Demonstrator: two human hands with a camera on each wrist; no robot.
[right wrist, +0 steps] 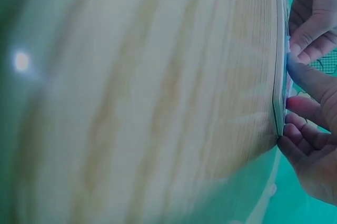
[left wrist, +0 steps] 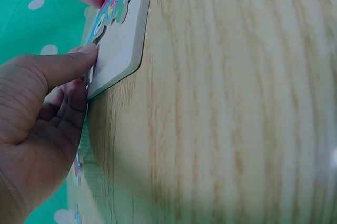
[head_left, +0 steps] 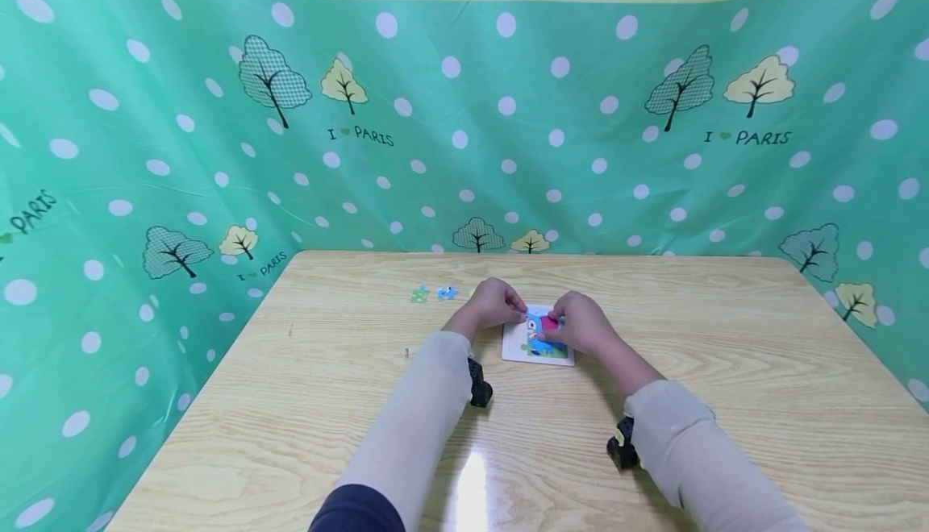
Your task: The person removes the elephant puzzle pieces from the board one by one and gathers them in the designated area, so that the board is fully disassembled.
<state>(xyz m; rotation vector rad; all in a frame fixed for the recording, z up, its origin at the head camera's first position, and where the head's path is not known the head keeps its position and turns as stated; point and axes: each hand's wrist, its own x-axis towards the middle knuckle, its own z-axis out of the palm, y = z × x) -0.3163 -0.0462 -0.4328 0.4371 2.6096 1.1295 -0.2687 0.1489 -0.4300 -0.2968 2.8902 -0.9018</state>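
Observation:
A small jigsaw puzzle board (head_left: pixel 514 345) with a pale frame lies flat on the table. Assembled pieces (head_left: pixel 547 348) show a blue cartoon bird with a red patch on green; the board's left strip is bare. At the far left part of the board, my left hand (head_left: pixel 497 303) grips the edge, its thumb on top and fingers by the rim (left wrist: pixel 126 58). Any piece under that thumb is hidden. My right hand (head_left: pixel 585 325) rests its thumb and fingertips on the assembled pieces, with other fingers touching the board's side in the right wrist view.
Two loose puzzle pieces lie left of the board: a green one (head_left: pixel 419 294) and a blue one (head_left: pixel 447 293). A tiny object (head_left: pixel 406 353) sits nearer on the wooden table (head_left: pixel 305 427). A green dotted curtain (head_left: pixel 464 137) hangs behind and at both sides.

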